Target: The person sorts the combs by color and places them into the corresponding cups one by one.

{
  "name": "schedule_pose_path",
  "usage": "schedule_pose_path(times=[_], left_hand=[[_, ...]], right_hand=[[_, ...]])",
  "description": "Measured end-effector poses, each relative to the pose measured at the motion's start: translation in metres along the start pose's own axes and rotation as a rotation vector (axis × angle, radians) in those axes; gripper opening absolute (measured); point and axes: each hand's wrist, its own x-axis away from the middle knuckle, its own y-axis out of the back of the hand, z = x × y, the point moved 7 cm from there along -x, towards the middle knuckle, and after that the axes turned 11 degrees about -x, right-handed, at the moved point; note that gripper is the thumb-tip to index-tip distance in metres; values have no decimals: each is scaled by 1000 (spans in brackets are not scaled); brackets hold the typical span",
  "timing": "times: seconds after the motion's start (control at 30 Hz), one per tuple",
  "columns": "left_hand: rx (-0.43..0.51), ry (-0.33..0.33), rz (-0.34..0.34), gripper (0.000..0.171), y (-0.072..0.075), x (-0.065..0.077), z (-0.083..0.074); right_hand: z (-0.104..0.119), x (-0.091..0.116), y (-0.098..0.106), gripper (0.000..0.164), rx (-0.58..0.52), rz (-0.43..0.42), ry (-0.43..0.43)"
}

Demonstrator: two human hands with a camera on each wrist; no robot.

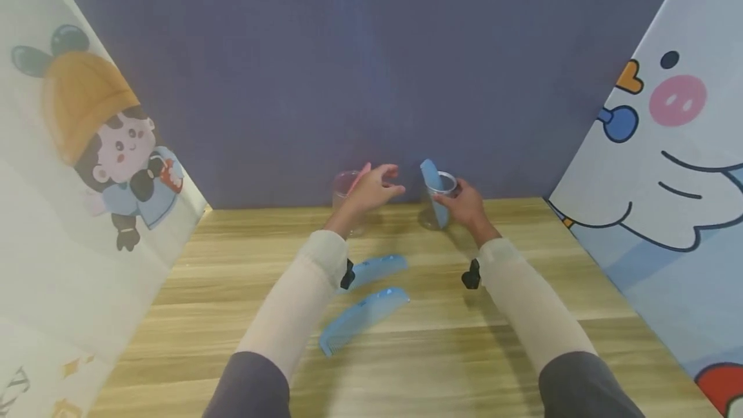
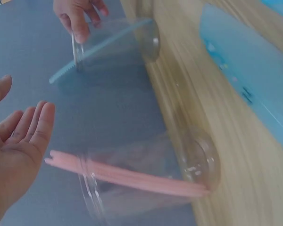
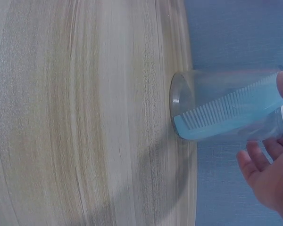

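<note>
My right hand (image 1: 467, 204) holds a clear plastic cup (image 3: 226, 77) near its rim, thumb on one side and fingers on the other. A blue comb (image 3: 236, 108) leans inside this cup, its upper end sticking out past the rim. To the left, a second clear cup (image 2: 137, 202) contains a long, slim pink comb-like thing (image 2: 132, 180) that rises above the rim. My left hand (image 1: 371, 189) hovers beside that cup's rim with fingers spread and holds nothing. On the table nearer me lie two blue combs, a front one (image 1: 366, 318) and a back one (image 1: 380, 268), partly behind my left sleeve.
Both cups stand on the wood-grain table (image 1: 464, 366) at its back edge, against a dark blue-grey panel (image 1: 371, 69). White panels with cartoon figures rise on the left (image 1: 58, 231) and right (image 1: 650, 179).
</note>
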Motion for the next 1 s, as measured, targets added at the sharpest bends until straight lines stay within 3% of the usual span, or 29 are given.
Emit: schedule_pose_path(times=[0.23, 0.47, 0.6, 1.0], left_hand=[[-5, -5, 3, 60, 7, 17, 14], [-237, 16, 60, 57, -3, 33, 35], [-324, 39, 86, 55, -12, 44, 48], [-353, 137, 166, 57, -26, 84, 98]], right_hand=[[5, -1, 2, 82, 3, -4, 15], [5, 2, 0, 78, 13, -22, 27], [3, 3, -1, 78, 9, -19, 23], [1, 3, 1, 84, -24, -9, 5]])
